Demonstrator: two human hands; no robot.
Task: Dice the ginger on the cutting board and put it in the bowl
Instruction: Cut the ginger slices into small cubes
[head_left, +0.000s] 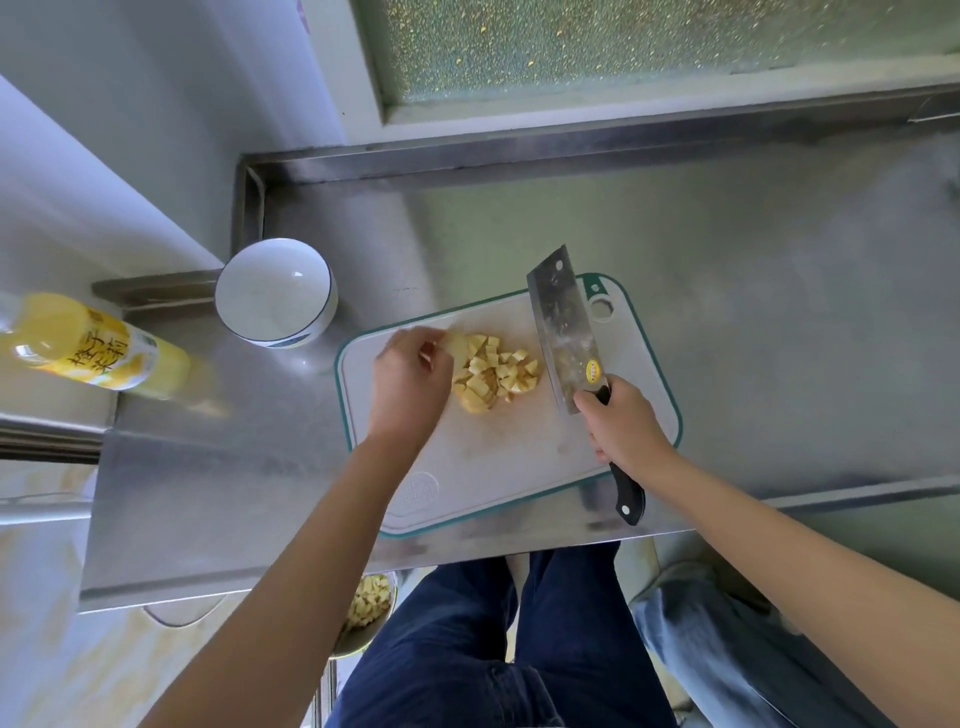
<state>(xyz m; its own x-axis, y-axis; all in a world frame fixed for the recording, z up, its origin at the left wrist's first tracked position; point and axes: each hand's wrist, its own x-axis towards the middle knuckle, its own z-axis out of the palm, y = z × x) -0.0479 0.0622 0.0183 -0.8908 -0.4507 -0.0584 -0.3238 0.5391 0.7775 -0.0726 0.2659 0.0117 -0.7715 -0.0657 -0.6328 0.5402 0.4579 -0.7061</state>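
Steel desk (727, 291) carries a cutting board (519, 457). Left hand (410, 384) pinches an uncut ginger piece (457, 345) beside the diced ginger (496, 371); right hand (623, 426) grips a lifted cleaver (563, 327). White bowl (275, 291) waits nearby.

Steel counter (727, 312), white bowl (270, 291), green-edged cutting board (493, 457) beside it

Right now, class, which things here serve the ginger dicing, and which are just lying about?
In use: ginger, board, cleaver, bowl, left hand, right hand.
Lying about: bottle, dish below the counter.
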